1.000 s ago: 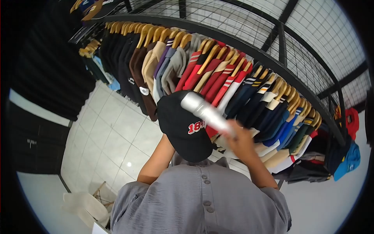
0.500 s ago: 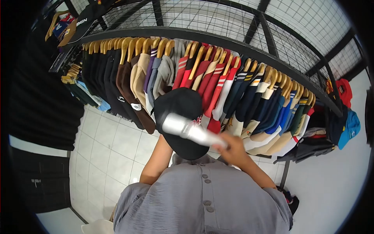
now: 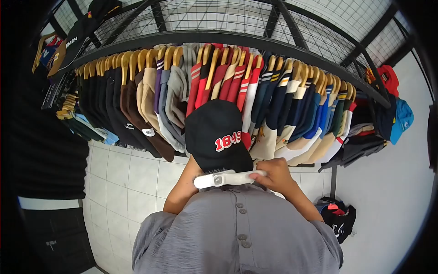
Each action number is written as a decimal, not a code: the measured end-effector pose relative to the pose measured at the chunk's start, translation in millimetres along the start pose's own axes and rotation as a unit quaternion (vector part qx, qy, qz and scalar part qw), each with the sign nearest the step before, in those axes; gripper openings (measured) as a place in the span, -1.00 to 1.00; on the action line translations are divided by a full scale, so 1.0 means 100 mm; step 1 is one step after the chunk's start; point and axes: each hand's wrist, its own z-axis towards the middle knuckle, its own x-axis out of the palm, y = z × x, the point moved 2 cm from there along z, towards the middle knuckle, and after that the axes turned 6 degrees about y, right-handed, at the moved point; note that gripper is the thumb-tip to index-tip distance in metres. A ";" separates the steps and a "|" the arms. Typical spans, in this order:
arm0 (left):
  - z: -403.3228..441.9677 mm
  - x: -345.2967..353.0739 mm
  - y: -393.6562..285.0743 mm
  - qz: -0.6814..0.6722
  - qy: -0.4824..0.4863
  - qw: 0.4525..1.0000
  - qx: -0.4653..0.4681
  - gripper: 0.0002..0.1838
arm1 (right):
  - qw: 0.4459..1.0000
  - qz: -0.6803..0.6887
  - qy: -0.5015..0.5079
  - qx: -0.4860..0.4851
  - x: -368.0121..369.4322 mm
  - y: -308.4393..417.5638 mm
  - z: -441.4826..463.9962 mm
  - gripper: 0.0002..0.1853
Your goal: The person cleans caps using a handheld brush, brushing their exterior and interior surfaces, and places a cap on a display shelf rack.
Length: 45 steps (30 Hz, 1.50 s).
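A black baseball cap with a red and white "1849" on it is held up in front of my chest. My left hand supports it from beneath; the cap hides its fingers, and only the wrist and forearm show. My right hand is closed around the handle end of a white brush-like lint remover, which has a square silver button. This tool lies crosswise at the near edge of the cap's brim, over the left wrist. Whether its working face touches the brim cannot be made out.
Beyond the cap, jackets on wooden hangers fill a black metal rack. More caps hang at the upper left and a blue cap at the right. A dark bag or clothes pile sits on the floor by the white wall.
The lint remover has come down from over the cap's crown to the brim edge and now lies nearly level. The cap's lettering is now uncovered. The view has shifted slightly.
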 end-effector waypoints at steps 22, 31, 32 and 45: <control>0.11 0.36 -0.24 0.216 -0.031 0.976 -0.014 -0.52 | 0.958 0.249 -0.143 0.014 0.00 -0.38 -0.26 -0.29; -0.02 0.70 -0.18 0.014 -0.130 0.989 -0.070 -0.53 | 0.918 0.147 -0.337 0.145 -0.51 -0.43 -0.29 -0.68; 0.02 0.73 -0.27 0.015 -0.131 0.989 -0.066 -0.53 | 0.936 0.187 -0.291 0.067 -0.50 -0.39 -0.32 -0.69; -0.17 0.93 -0.35 0.440 0.097 0.888 -0.094 -0.43 | 0.969 0.072 -0.211 0.105 -0.88 -0.25 -0.51 -0.65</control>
